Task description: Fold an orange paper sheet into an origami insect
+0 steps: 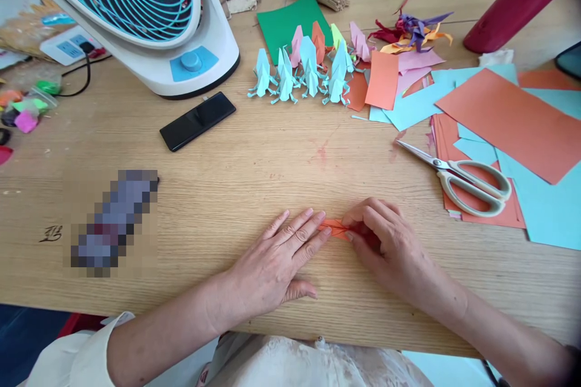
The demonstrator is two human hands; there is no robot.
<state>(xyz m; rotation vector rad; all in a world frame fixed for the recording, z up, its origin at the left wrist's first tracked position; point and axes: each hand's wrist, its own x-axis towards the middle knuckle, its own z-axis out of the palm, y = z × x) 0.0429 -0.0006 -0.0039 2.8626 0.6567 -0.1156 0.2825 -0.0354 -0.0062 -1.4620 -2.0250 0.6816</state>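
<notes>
A small strip of folded orange paper [334, 228] lies on the wooden table [254, 163] between my two hands. My left hand [284, 254] rests flat with its fingers stretched out, the fingertips on the left end of the paper. The thumb and fingers of my right hand [385, 239] pinch the paper's right end. Part of the paper is hidden under the fingers of both hands. Scissors with pale handles [472, 184] lie to the right of my right hand, partly on orange paper sheets.
Several folded paper figures [310, 66] stand at the back. Orange sheets [512, 121] and blue sheets [549, 211] spread at the right. A black phone [198, 121], a white-and-blue fan [195, 66] and a pixelated object [115, 221] are left. A dark red cylinder [512, 6] stands back right.
</notes>
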